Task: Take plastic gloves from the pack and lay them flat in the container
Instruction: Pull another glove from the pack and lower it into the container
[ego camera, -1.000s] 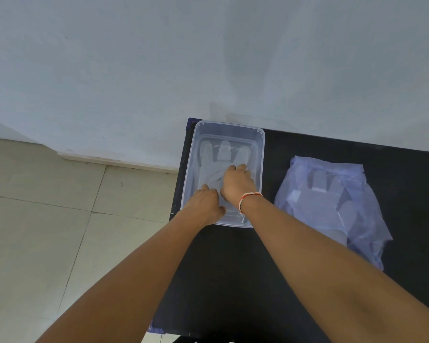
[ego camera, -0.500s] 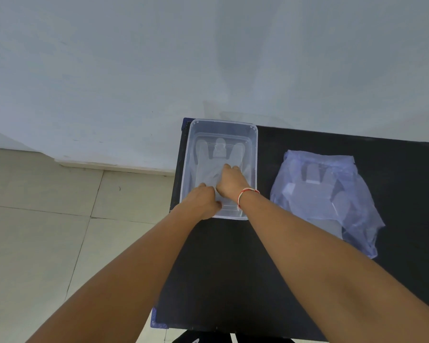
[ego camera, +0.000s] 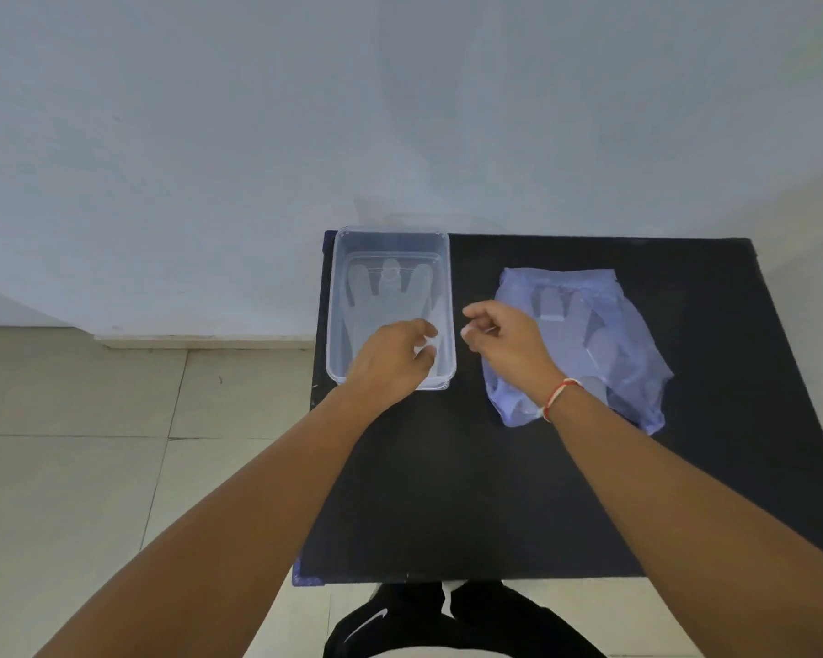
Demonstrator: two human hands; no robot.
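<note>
A clear plastic container [ego camera: 337,296] stands at the far left corner of the black table. A transparent glove [ego camera: 387,296] lies flat inside it, fingers pointing away from me. My left hand [ego camera: 393,356] hovers over the container's near end, fingers loosely curled and empty. My right hand [ego camera: 507,341] is between the container and the pack, fingers apart, holding nothing. The bluish plastic pack of gloves [ego camera: 604,344] lies crumpled on the table to the right, its left part hidden behind my right hand and wrist.
The black table [ego camera: 471,491] stands against a pale wall [ego camera: 400,111]. Tiled floor [ego camera: 91,444] lies to the left, below the table's left edge. My black-trousered legs [ego camera: 428,619] show under the near edge.
Both hands have lifted off the glove in the container. My right hand has moved right, out of the container toward the pack. My head view has shifted so more of the table shows.
</note>
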